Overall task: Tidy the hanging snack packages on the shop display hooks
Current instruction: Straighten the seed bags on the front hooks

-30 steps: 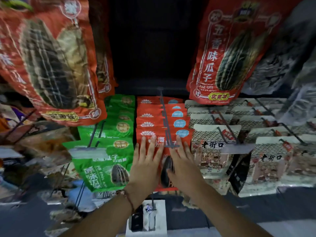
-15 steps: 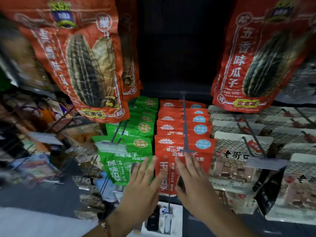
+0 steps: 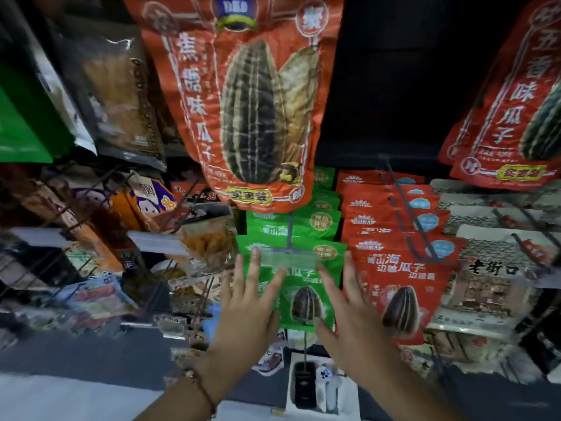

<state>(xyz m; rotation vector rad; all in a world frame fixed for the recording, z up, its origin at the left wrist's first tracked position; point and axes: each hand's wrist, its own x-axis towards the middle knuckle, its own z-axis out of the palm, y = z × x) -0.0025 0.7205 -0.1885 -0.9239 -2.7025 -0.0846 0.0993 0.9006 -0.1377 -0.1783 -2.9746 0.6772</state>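
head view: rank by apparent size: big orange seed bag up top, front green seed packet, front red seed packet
1. Big orange sunflower-seed bag, though it hangs nearer the camera.
2-3. Front red seed packet and front green seed packet: look alike; hands cover the green one.

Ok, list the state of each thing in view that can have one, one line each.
left hand: open, fingers straight, at the front green packet's left edge.
right hand: open, fingers straight, at its right edge.
green packets: hanging in a row on a hook, sealed.
small red packets: hanging in a row, right of the green.
large red bag: hanging above, sealed.
bracelet: on the left wrist.
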